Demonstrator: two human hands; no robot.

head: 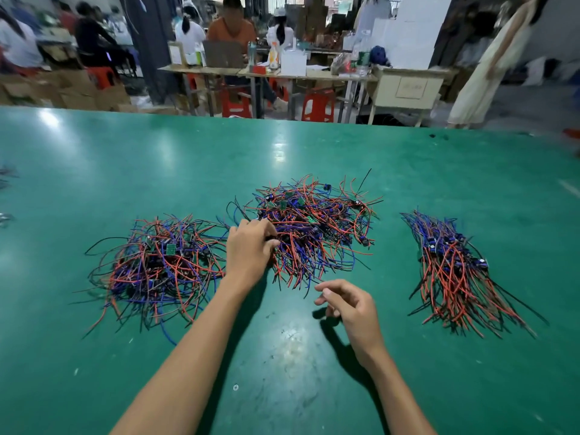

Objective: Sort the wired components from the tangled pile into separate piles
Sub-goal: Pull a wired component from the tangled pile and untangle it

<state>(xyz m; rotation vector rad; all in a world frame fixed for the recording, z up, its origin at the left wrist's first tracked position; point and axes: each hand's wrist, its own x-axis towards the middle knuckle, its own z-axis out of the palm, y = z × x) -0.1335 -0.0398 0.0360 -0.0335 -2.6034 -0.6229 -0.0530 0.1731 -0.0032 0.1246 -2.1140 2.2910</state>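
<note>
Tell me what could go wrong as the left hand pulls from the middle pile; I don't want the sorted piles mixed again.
1. The left hand grips wires at the edge of the tangled middle pile; a pull may drag out several snagged components.
2. The left pile lies very close, so loose strands could tangle together.
3. The right hand hovers empty, not steadying the pile, so the pile may slide.

Three heaps of red, blue and black wired components lie well apart on the green table — a loose left pile [157,265], a tangled middle pile [314,227] with small green boards, and a neater, aligned right pile [452,268].
</note>
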